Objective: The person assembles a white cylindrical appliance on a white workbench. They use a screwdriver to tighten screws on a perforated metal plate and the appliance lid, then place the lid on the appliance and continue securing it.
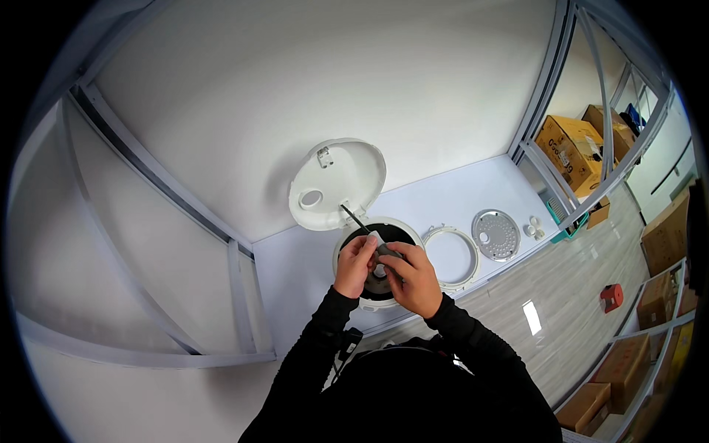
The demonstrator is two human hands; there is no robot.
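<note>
A white rice cooker (402, 226) stands on the table with its oval lid (347, 173) tilted up behind it. Over the dark opening of the cooker, both my hands come together on what looks like a screwdriver (354, 218), its dark shaft pointing up and left toward the lid. My right hand (416, 279) is closed around its grey handle. The fingers of my left hand (357, 267) pinch a small white piece (377, 238) beside the shaft; whether it belongs to the tool I cannot tell.
Right of the cooker lie a white ring (475, 260), a perforated metal disc (496, 235) and several small white parts (533, 228) on the white table (450, 193). Metal frame posts flank the table. Cardboard boxes (572, 153) and a red object (611, 297) are farther right.
</note>
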